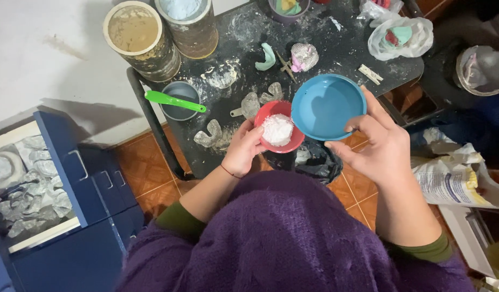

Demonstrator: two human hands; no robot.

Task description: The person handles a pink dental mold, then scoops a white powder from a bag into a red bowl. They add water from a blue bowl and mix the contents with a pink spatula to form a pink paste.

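My left hand (243, 148) grips a small red bowl (290, 141) holding a mound of white powder (277, 129). My right hand (380, 147) holds a larger blue bowl (328, 106) by its near rim; the bowl looks empty and slightly overlaps the red one. Both bowls hang over the near edge of a dusty black table (244, 30). Purple fuzzy sleeves cover my arms.
On the table sit two tall powder-filled canisters (141, 40), a grey cup with a green spatula (174, 100), several metal dental trays (258, 101) and plastic bags with coloured casts (400, 35). A blue drawer cabinet (60, 189) with plaster casts stands left; a white sack (455, 181) lies right.
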